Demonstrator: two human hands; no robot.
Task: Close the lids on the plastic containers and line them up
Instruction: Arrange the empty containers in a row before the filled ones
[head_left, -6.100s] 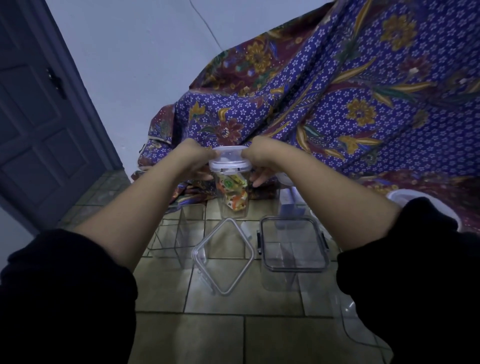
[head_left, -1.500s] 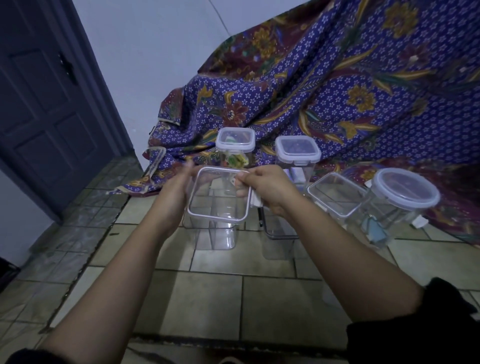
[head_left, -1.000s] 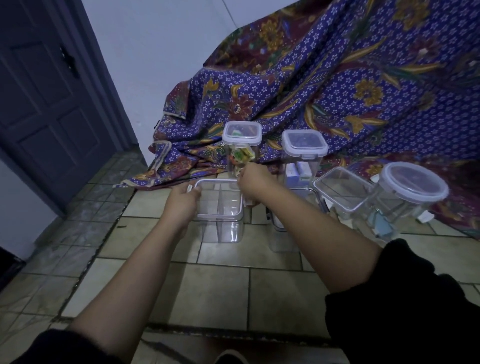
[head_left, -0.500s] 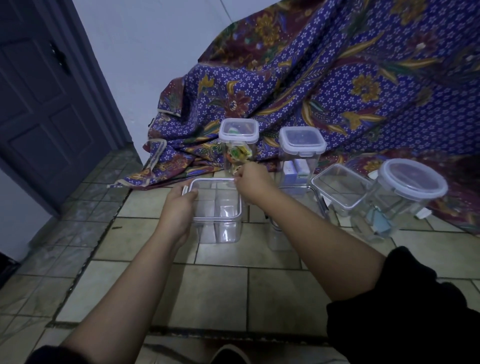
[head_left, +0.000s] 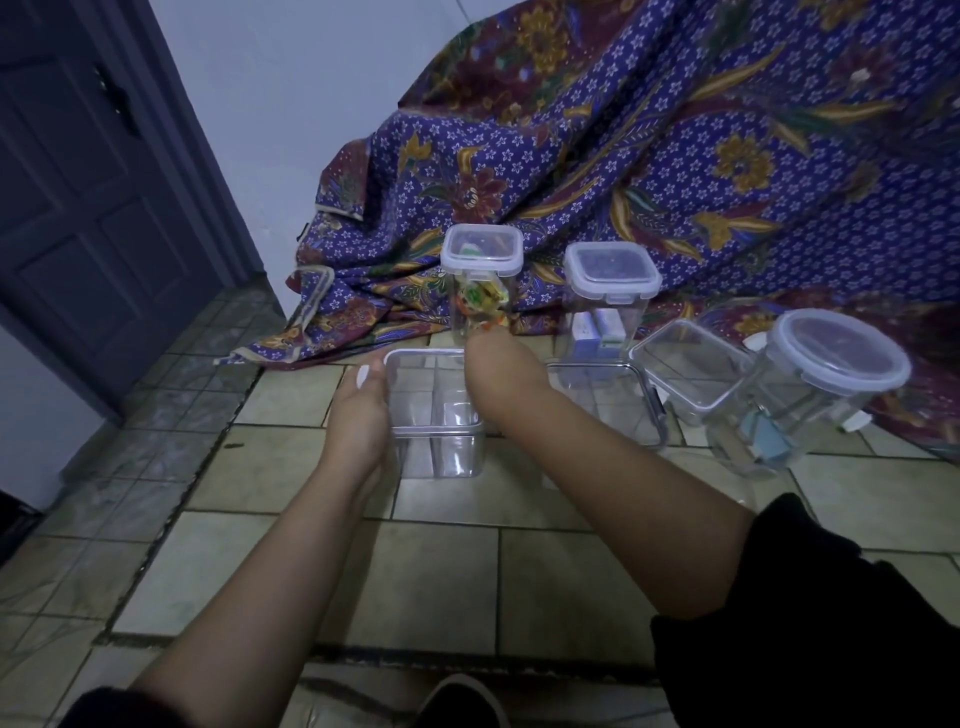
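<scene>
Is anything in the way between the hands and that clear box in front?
Nothing visible. Both hands are on the box: the left hand holds its left side, the right hand rests on its far right corner, fingers hidden.

I see clear square container (head_left: 436, 457), lid (head_left: 415, 384) on top, upright | between left hand (head_left: 361, 415) and right hand (head_left: 493, 369), touching both.

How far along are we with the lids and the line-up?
Done: the tall clear container of colourful packets and the tall clear container of blue-white boxes stand lidded side by side; the round clear container looks lidded too. In hand: left hand and right hand press a lid onto the clear square container. Left: the dark-rimmed clear container beside it, seemingly open, then lining up.
</scene>
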